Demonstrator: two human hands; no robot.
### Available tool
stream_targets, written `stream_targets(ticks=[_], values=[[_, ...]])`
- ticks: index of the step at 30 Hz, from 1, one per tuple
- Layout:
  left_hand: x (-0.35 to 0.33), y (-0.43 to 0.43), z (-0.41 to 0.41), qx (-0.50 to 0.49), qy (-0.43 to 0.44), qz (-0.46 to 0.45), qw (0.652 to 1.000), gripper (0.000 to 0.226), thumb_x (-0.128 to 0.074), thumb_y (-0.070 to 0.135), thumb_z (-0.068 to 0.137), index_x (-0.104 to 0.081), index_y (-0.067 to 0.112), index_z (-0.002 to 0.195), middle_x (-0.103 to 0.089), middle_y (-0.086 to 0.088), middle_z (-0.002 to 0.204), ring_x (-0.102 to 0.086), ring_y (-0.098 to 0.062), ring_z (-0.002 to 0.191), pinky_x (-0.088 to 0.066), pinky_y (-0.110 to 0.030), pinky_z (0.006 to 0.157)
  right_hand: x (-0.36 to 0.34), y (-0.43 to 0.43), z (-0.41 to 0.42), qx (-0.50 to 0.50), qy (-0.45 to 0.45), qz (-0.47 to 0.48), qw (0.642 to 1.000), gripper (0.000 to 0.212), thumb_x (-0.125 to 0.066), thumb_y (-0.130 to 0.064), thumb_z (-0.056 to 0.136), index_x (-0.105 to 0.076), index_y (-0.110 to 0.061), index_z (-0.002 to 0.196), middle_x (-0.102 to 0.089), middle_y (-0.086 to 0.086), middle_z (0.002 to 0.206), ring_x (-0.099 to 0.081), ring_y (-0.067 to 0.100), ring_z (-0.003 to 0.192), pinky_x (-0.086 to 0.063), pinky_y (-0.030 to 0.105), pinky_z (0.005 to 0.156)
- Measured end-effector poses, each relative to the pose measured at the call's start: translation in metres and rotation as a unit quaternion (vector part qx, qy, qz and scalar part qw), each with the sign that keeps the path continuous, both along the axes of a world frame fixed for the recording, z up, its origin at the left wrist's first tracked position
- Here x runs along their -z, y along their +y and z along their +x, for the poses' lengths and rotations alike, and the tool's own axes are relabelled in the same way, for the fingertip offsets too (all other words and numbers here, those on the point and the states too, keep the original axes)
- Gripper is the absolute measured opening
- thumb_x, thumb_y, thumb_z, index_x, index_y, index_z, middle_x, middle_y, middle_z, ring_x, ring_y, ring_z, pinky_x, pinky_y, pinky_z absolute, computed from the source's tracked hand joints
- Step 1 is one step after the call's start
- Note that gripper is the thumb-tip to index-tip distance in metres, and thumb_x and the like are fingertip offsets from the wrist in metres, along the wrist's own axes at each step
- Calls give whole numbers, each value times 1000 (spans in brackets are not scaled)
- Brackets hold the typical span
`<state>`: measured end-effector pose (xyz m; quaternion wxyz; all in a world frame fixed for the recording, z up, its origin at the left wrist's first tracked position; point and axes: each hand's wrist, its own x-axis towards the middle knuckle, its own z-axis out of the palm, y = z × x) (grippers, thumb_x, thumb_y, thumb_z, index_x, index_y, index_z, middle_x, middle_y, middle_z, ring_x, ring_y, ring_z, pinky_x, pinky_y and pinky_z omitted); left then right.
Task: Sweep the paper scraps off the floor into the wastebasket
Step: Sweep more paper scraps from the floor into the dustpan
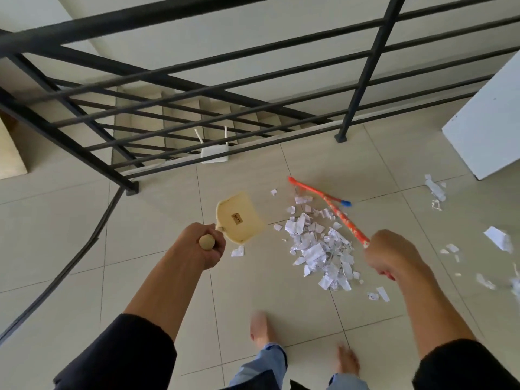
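A: What does the left hand (206, 244) hold?

B: It is closed around the handle of the cream dustpan (239, 219). The pan sticks out past the knuckles, and I cannot tell if it touches the tiles.

A: And the scraps?

B: The pile of paper scraps (320, 249) lies between the two fists, nearer the right one. Some loose scraps (498, 239) lie beyond it.

A: The right hand (389, 256)?

B: It is clenched on the orange broom (347, 219), whose far end sits past the pile.

A: Which step?

B: I judge gathering. Next, pan edge down, then brush toward it. No wastebasket is visible.
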<state>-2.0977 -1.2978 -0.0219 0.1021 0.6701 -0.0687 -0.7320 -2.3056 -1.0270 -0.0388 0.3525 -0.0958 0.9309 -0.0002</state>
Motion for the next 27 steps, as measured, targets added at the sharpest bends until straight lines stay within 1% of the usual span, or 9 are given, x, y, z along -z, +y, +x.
stream_targets(ticks=[3, 5, 9, 12, 14, 16, 19, 23, 27], values=[[-3, -13, 9, -26, 0, -3, 1000, 7, -51, 0, 98, -51, 5, 93, -53, -12, 47, -41, -8, 31, -41, -15, 32, -7, -6, 31, 7, -12, -88, 996, 5, -54, -10, 88, -59, -10, 89, -63, 3, 70, -55, 18, 50, -38, 23, 45], [-4, -18, 17, -40, 1, -5, 999, 9, -51, 0, 98, -52, 5, 91, -54, -10, 48, -41, -8, 32, -41, -14, 33, -3, -17, 36, 83, -75, -196, 974, 10, -53, -6, 88, -63, -7, 86, -58, 5, 61, -50, 15, 40, -35, 21, 40], [-5, -28, 38, -53, -7, -13, 998, 8, -50, 1, 100, -51, 5, 93, -53, -8, 67, -40, -7, 31, -41, -14, 33, 7, -51, 40, 311, -293, -306, 851, 10, -57, -14, 99, -67, -16, 99, -57, 5, 64, -44, 8, 42, -35, 18, 36], [-4, -33, 55, -68, -12, -18, 997, 7, -50, 1, 100, -51, 5, 93, -50, -7, 65, -40, -7, 29, -39, -14, 31, 35, -81, 44, 347, -367, -301, 809, 11, -55, -18, 102, -65, -14, 98, -50, 1, 62, -39, 4, 42, -29, 13, 35], [-2, -34, 65, -75, -25, -21, 997, 8, -49, 1, 100, -50, 5, 92, -49, -5, 65, -40, -8, 28, -39, -14, 31, 53, -102, 54, 354, -391, -282, 801, 12, -51, -16, 103, -60, -11, 96, -48, -1, 59, -39, 2, 39, -28, 13, 34], [0, -32, 73, -79, -33, -19, 996, 9, -47, 1, 100, -52, 5, 92, -49, -5, 70, -39, -8, 28, -39, -14, 31, 65, -117, 66, 367, -398, -265, 798, 12, -49, -12, 102, -60, -11, 106, -49, 0, 56, -41, 2, 36, -31, 13, 32], [1, -29, 80, -90, -42, -12, 995, 9, -49, 1, 99, -53, 4, 92, -50, -7, 76, -40, -9, 28, -39, -15, 31, 73, -111, 82, 398, -354, -247, 810, 29, -44, -7, 100, -63, -9, 122, -48, 1, 56, -40, 3, 32, -30, 14, 29], [0, -22, 85, -103, -47, 2, 994, 7, -50, 0, 98, -55, 4, 97, -51, -8, 76, -40, -9, 28, -40, -15, 31, 66, -75, 94, 376, -246, -226, 864, 29, -42, -6, 98, -67, -5, 113, -49, 3, 52, -34, 9, 36, -26, 18, 32], [-3, -15, 85, -95, -45, 0, 994, 13, -48, -4, 96, -57, 3, 103, -49, -9, 76, -39, -11, 27, -40, -15, 32, 36, -38, 89, 376, -257, -280, 845, 18, -49, -8, 100, -63, 1, 106, -48, 2, 53, -37, 9, 42, -30, 19, 34]])
